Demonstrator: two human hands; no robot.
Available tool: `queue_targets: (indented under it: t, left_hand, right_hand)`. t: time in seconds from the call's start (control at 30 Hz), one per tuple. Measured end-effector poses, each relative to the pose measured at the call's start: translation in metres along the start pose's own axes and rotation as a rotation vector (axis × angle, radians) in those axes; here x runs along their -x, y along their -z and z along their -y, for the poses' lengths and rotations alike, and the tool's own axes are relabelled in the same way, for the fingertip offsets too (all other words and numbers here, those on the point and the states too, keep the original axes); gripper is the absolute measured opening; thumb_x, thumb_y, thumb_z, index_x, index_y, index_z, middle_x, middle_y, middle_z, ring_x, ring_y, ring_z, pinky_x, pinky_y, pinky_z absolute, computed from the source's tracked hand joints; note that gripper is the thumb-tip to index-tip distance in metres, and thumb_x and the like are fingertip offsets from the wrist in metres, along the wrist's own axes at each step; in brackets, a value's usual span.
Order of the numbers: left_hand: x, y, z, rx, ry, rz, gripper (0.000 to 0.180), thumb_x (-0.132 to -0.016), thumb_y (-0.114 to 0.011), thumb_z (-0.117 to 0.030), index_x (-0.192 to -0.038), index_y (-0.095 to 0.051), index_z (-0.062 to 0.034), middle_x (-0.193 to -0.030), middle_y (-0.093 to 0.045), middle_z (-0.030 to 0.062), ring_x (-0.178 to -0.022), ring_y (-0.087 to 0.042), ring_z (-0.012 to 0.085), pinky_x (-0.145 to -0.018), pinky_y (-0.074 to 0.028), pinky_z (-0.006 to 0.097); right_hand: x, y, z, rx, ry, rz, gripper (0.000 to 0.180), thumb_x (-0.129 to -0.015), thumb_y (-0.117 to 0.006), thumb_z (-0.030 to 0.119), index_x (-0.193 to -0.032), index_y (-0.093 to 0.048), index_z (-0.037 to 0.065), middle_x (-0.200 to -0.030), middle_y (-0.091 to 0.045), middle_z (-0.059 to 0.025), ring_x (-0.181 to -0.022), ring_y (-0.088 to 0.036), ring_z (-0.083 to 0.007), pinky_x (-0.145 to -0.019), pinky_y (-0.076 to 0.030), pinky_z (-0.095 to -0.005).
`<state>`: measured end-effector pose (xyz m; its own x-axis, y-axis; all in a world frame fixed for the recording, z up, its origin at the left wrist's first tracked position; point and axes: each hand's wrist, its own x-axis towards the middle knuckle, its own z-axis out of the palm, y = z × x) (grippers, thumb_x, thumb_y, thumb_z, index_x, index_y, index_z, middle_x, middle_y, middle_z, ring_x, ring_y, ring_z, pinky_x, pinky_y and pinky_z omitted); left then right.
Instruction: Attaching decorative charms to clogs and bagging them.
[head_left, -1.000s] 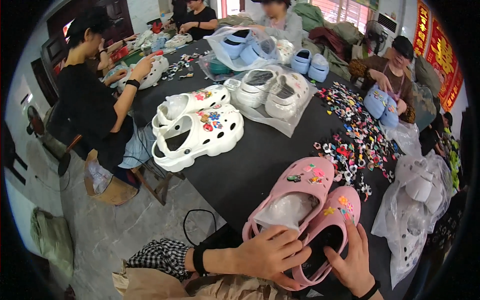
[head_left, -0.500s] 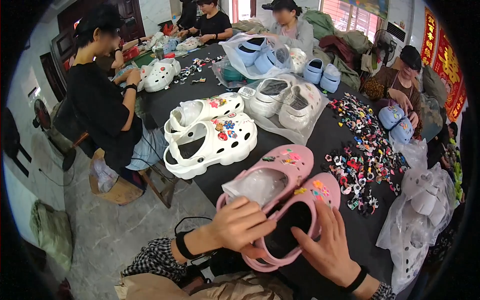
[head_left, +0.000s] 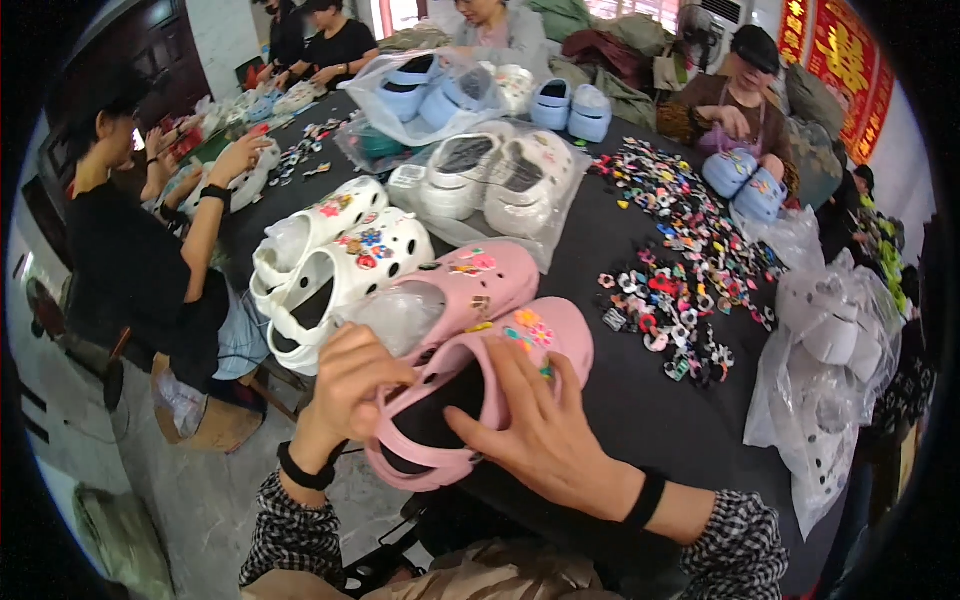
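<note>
A pair of pink clogs lies close together in front of me, toes pointing away and to the right. The nearer pink clog (head_left: pixel 570 345) has colourful flower charms on its top and a dark insole. Clear plastic stuffing fills the opening of the farther pink clog (head_left: pixel 510 270), which also bears charms. My left hand (head_left: pixel 358 385) grips the nearer clog's rim by the heel strap, fingers curled. Across that clog's opening, my right hand (head_left: pixel 550 415) clasps the side, thumb inside and fingers over the outside. Just beyond, white clogs (head_left: pixel 400 238) with charms stand on the dark table.
Loose charms (head_left: pixel 690 270) are heaped at the right of the table. Bagged white clogs (head_left: pixel 530 190) and bagged blue clogs (head_left: pixel 455 100) stand farther back. More plastic-wrapped clogs (head_left: pixel 830 340) line the right edge. Several people sit around the table, one handling blue clogs (head_left: pixel 735 175).
The whole view has swung right. The pink clogs now sit nearer the white pair and overlap it more in the picture. Both my hands stay on the nearer clog.
</note>
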<state>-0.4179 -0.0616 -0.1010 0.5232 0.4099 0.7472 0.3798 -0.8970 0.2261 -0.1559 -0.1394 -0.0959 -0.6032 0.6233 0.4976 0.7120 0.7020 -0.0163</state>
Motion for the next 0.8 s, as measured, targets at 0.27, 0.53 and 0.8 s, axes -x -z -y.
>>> queue_targets:
  t: [0.27,0.53,0.8]
  left_hand:
    - [0.005,0.015,-0.019,0.022,0.136,0.13,0.074,-0.102,-0.027,-0.061,-0.091,-0.072,-0.0038,-0.083,-0.067,0.0089,-0.079,-0.054,0.0306,-0.074,-0.041,0.041]
    - [-0.004,0.007,-0.038,-0.046,0.402,0.044,0.048,-0.096,-0.048,-0.042,-0.106,-0.072,-0.0011,-0.119,-0.058,0.0205,-0.101,-0.056,0.0359,-0.091,-0.044,0.045]
    - [-0.007,-0.024,-0.112,-0.421,-0.227,0.064,0.026,-0.1,-0.059,-0.025,-0.11,-0.074,-0.0061,-0.118,-0.066,0.0155,-0.115,-0.06,0.0393,-0.095,-0.05,0.057]
  right_hand:
    - [-0.005,0.0,-0.002,-0.022,0.029,0.008,0.057,-0.081,-0.073,0.028,-0.133,-0.052,0.026,-0.156,-0.03,-0.032,-0.142,-0.039,-0.0423,-0.104,-0.034,-0.0649]
    - [-0.002,-0.03,-0.028,0.1,0.053,-0.118,0.062,-0.084,-0.068,0.027,-0.142,-0.046,0.026,-0.157,-0.032,-0.0315,-0.142,-0.041,-0.0414,-0.102,-0.038,-0.0611]
    - [0.022,0.008,-0.041,-0.113,-0.021,-0.111,0.086,-0.077,-0.077,0.02,-0.152,-0.036,0.018,-0.161,-0.028,-0.0244,-0.143,-0.038,-0.0386,-0.11,-0.035,-0.05]
